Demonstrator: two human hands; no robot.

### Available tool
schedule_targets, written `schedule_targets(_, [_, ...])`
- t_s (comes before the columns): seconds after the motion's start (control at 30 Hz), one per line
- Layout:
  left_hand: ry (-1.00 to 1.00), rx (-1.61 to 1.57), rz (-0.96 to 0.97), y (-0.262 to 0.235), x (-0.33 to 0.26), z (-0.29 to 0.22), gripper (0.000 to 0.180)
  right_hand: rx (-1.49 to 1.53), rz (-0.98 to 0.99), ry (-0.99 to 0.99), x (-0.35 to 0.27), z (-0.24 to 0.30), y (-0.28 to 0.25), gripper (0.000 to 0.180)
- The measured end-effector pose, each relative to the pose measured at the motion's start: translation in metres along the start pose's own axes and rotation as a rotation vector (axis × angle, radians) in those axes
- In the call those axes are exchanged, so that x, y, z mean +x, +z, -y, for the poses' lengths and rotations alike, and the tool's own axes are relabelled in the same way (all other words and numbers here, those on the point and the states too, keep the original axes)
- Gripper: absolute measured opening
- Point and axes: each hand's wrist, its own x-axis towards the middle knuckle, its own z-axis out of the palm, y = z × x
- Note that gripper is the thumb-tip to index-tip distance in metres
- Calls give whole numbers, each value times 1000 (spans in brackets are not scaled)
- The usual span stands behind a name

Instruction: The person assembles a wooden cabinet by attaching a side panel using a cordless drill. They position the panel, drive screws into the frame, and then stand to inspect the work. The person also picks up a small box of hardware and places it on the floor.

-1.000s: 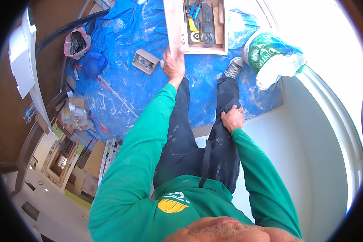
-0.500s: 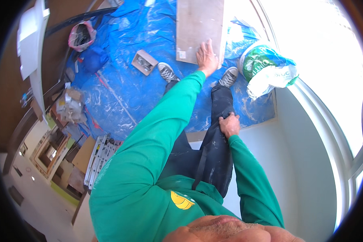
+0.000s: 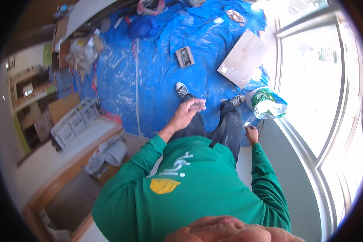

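Blue tarp (image 3: 157, 80) across floor. Head view: left hand (image 3: 189, 111) spread, empty, over dark trousers; right hand (image 3: 252, 132) loosely curled at thigh, grip unclear. Pale board (image 3: 244, 58) far right, untouched, well apart. Judged between handlings; reaching board calls for stooping forward.

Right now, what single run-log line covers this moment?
left hand: open, empty, above knee | right hand: beside right leg, grip unclear | flat tile: on blue tarp | green-white bag: near right shoe
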Motion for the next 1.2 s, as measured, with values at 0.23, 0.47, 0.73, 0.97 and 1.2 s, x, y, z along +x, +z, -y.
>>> schedule_targets(0.23, [759,-763,134,-99,-136,-129,84,-190,-61,96,-74,29,-4,38])
schedule_targets(0.47, [1302,-1287,459,-220,-332,-207,82,-452,37,-36,-88,110,163,33])
schedule_targets(0.73, [1602,-969,226,-291,-456,-139,81,-789,540,-560,-49,377,345,30])
schedule_targets(0.97, [1681,-490,-651,-360,-513,-91,80,-1134,334,-471,-97,512,499,34])
schedule_targets(1.2, [-30,996,-2084,-453,-558,-90,79,-1402,534,-498,-91,551,666,37])
